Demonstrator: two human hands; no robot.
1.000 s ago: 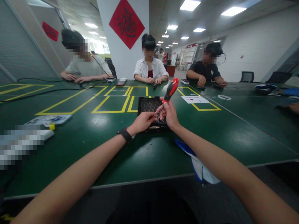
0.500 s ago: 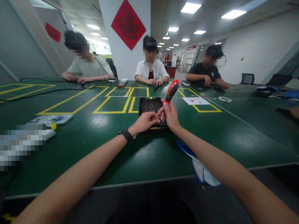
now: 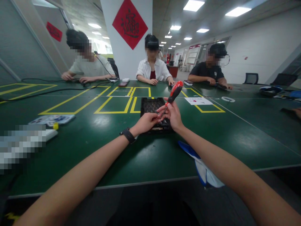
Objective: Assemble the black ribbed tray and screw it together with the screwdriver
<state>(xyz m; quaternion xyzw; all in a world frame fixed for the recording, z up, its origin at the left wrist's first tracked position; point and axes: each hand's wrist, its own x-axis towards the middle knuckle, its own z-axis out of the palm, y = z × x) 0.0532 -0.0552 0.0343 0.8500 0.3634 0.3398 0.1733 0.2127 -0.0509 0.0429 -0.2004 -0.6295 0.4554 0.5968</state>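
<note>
A screwdriver (image 3: 175,91) with a red and black handle leans up to the right, its shaft pointing down over a black tray (image 3: 150,103). My right hand (image 3: 174,116) is closed on its shaft just below the handle, some fingers stretched toward the left. At the shaft's lower end, the fingers of my left hand (image 3: 148,121) are pinched together over the tray. What they hold, if anything, is too small to tell. The tray lies on the green table; its inside looks dark and patterned, partly covered by my hands.
A blue and white cloth-like item (image 3: 199,163) lies under my right forearm at the table's front edge. To the left are a patterned flat item (image 3: 51,119) and a blurred white object (image 3: 23,146). A paper sheet (image 3: 198,101) and tape ring (image 3: 228,99) lie to the right. Three people sit opposite.
The screwdriver's handle has tipped further to the right, and my right hand's fingers have loosened and straightened somewhat. My left hand stays pinched over the tray.
</note>
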